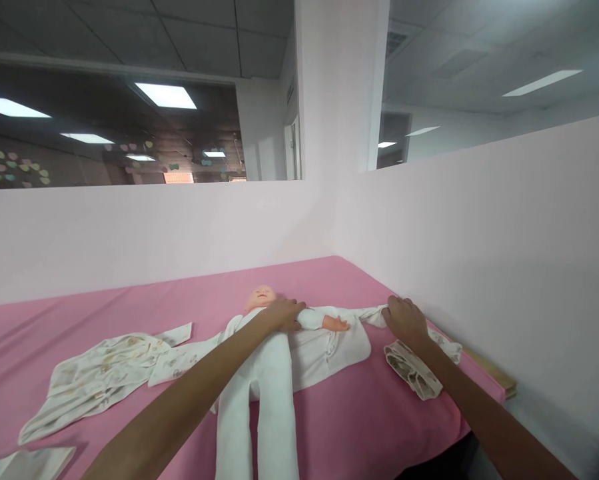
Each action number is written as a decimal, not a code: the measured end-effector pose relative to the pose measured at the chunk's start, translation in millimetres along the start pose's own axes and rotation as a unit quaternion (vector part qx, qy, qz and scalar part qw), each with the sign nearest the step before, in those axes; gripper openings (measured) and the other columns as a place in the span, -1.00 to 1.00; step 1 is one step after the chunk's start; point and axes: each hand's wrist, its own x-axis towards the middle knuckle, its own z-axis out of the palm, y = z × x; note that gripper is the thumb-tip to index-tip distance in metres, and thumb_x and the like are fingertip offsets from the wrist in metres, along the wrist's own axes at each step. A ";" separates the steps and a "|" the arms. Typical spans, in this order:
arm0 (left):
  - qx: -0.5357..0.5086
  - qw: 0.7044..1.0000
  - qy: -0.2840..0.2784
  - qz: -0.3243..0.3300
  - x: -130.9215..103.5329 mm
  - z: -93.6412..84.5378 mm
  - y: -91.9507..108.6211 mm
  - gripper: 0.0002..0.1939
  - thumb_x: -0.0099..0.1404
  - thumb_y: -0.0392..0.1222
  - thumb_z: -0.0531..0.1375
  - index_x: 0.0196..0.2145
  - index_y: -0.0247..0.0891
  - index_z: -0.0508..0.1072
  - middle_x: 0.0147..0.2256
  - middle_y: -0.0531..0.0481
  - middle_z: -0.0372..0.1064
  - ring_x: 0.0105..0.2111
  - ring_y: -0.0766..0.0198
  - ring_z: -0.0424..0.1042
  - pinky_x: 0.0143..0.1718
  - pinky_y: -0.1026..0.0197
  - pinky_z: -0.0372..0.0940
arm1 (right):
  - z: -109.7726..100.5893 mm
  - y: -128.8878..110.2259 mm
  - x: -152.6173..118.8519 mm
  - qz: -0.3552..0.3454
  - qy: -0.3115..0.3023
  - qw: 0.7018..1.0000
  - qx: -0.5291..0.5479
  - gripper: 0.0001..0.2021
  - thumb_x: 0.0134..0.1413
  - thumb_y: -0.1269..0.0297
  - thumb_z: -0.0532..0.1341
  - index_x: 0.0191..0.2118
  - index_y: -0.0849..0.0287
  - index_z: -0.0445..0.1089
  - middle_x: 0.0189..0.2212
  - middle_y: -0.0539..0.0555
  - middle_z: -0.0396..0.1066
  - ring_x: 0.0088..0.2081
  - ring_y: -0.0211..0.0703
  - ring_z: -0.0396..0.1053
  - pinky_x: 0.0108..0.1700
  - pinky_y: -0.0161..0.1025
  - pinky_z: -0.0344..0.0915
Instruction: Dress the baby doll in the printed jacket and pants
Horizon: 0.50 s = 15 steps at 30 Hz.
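A baby doll point(262, 295) in a white long-legged suit lies on its back on the pink sheet point(349, 413), head toward the wall. Under and beside it, a white garment point(324, 353) is spread out to the right. My left hand point(285, 315) rests at the doll's chest and shoulder, fingers together over the white cloth; what they grip is hidden. The doll's bare hand point(336, 323) sticks out of its sleeve onto the garment. My right hand point(406, 320) is closed on the end of the white garment's sleeve, which is stretched out sideways.
Patterned baby clothes point(104, 373) lie spread at the left, with another folded cloth point(34, 463) at the lower left corner. A bunched pair of light pants point(413, 370) lies below my right wrist. White walls point(144, 233) with windows border the bed's back and right side.
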 end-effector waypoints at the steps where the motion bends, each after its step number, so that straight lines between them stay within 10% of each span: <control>1: -0.005 1.000 0.000 0.001 -1.9 0.9 -1.1 -0.58 0.18 -0.07 0.15 0.01 -0.17 0.31 -0.10 -0.19 0.41 -0.16 0.01 0.43 -0.27 0.12 0.27 | -0.3 1.5 4.9 0.007 0.000 1.000 -0.003 -0.82 0.21 0.40 -0.03 -0.25 0.25 0.31 -0.25 0.28 0.42 -0.14 0.06 0.30 -0.19 -0.15 0.11; 8: -0.056 0.998 0.023 0.010 -12.0 1.9 -1.3 -0.65 0.20 -0.04 0.12 -0.07 -0.20 0.31 -0.11 -0.15 0.40 -0.20 0.04 0.43 -0.34 0.16 0.21 | 17.5 -11.6 2.0 0.021 -0.065 0.998 0.011 -0.81 0.23 0.22 0.14 -0.21 0.25 0.37 -0.24 0.08 0.40 -0.17 -0.12 0.35 -0.06 -0.07 0.24; 15: -0.103 0.993 0.051 -0.009 -15.7 7.3 1.6 -0.61 0.23 0.01 0.11 -0.05 -0.22 0.22 -0.19 -0.10 0.45 -0.30 0.09 0.44 -0.48 0.19 0.11 | 30.5 -86.2 -7.0 -0.076 -0.067 0.980 0.174 -0.75 0.16 0.14 0.17 -0.10 0.10 0.40 -0.13 0.10 0.45 -0.09 -0.10 0.38 -0.06 -0.21 0.20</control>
